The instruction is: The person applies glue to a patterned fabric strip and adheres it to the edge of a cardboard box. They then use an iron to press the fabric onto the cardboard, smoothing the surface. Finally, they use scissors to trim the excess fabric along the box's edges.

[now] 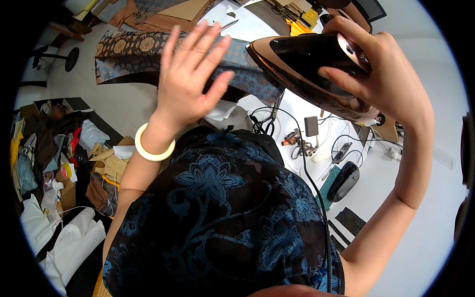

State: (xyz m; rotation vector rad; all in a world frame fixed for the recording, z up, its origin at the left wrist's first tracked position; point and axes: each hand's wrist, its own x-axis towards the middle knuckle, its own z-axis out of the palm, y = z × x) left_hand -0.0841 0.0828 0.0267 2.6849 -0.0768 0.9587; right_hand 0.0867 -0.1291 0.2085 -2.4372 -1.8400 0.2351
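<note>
A clothes iron [316,64], dark and glossy with a copper-coloured edge, is in the grip of my right hand [391,74]. Its tip points left, over the right end of a long strip of patterned fabric [128,52] in blue, brown and gold. Whether its soleplate touches the cloth cannot be made out. My left hand [190,81], with a cream bangle [155,142] on the wrist, is over the middle of the strip, palm down and fingers stretched apart. Part of the fabric is hidden under that hand.
A black cord [316,190] runs down along my right side. On the white table [297,111] are black scissors [269,119], a small dark box [311,126] and a black case [343,181]. Cloth scraps and bags [54,148] pile up at left. Brown sheets [185,11] lie beyond the fabric.
</note>
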